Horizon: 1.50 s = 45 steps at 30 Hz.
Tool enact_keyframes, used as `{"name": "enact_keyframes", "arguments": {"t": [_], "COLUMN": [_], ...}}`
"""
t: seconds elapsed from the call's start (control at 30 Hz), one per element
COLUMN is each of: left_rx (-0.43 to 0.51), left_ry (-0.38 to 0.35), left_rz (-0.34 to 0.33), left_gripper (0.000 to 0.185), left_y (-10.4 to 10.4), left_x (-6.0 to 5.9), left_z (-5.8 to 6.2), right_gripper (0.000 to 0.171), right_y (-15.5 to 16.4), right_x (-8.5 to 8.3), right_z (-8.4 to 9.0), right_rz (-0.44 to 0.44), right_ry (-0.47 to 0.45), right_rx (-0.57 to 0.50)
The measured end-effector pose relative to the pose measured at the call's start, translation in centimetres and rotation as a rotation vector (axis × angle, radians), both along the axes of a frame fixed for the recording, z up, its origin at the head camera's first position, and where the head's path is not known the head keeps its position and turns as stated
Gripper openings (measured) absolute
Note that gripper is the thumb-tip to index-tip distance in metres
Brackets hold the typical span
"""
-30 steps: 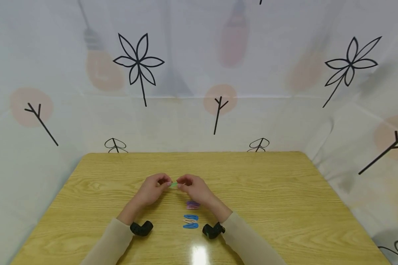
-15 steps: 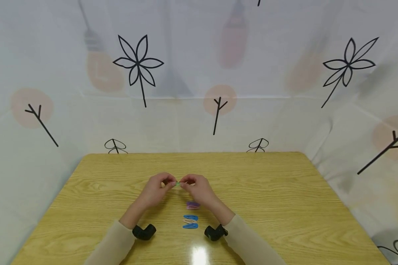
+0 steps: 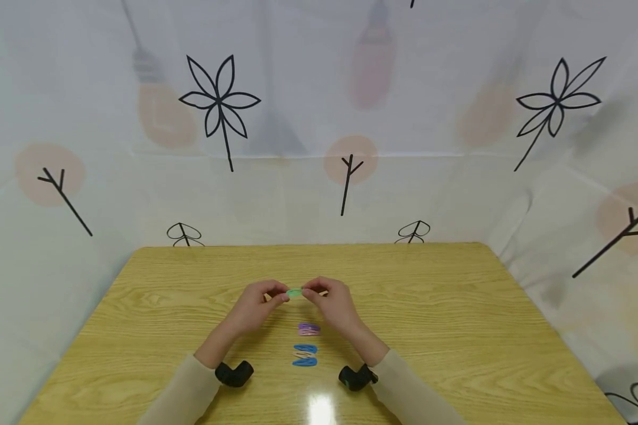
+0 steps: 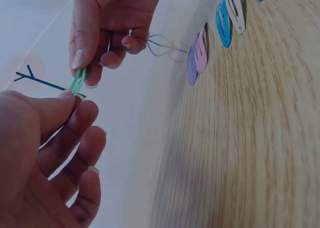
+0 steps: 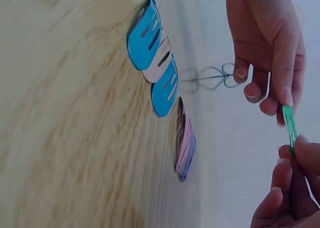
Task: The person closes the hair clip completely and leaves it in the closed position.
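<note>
A green snap hair clip [image 3: 295, 293] is held above the table between both hands. My left hand [image 3: 252, 306] pinches one end of it between thumb and forefinger. At the other end, the thumb and forefinger of my right hand [image 3: 334, 304] pinch it too. In the right wrist view the slotted body of the green clip [image 5: 289, 124] shows between the two sets of fingertips. Below the hands, purple and pink hair clips [image 3: 309, 329] lie side by side on the table. Nearer to me lie blue clips [image 3: 305, 362] with a pale clip [image 3: 304, 355] between them.
The wooden table [image 3: 430, 330] reaches back to a white cloth [image 3: 276, 200] printed with flowers and twigs. A black device [image 3: 234, 374] sits at the left wrist, another black device [image 3: 357, 378] at the right. A bright light reflection lies on the table's near part.
Both hands have shifted to the right with the green hair clip. They stand slightly farther apart than half a second ago, and more of the clip shows. The clips on the table stay put.
</note>
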<state>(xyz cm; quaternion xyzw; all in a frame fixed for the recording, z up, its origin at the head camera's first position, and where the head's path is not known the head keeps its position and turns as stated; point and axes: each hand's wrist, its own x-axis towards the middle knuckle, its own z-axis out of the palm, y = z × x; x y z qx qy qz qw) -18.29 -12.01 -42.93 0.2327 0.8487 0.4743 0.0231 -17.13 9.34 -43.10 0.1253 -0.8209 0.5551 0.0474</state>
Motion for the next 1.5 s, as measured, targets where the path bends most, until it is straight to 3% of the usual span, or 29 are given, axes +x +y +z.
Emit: {"name": "enact_keyframes", "arguments": {"t": [0.37, 0.8, 1.13, 1.5], "left_rx": [0.089, 0.152, 0.108, -0.002], "left_ry": [-0.099, -0.118, -0.091, -0.099], "left_rz": [-0.088, -0.168, -0.139, -0.052], "left_gripper": [0.019, 0.019, 0.018, 0.011], "left_y": [0.8, 1.0, 1.2, 1.5], "left_x": [0.2, 0.0, 0.1, -0.1], "left_z": [0.0, -0.5, -0.9, -2.1], "right_gripper": [0.008, 0.005, 0.003, 0.004], "right_y": [0.7, 1.0, 1.7, 2.0], "right_x": [0.4, 1.4, 0.7, 0.9], "right_z": [-0.1, 1.1, -0.7, -0.8], "right_rz": [-0.015, 0.034, 0.029, 0.032], "right_ry": [-0.007, -0.052, -0.061, -0.146], "right_rx": [-0.036, -0.053, -0.061, 0.027]}}
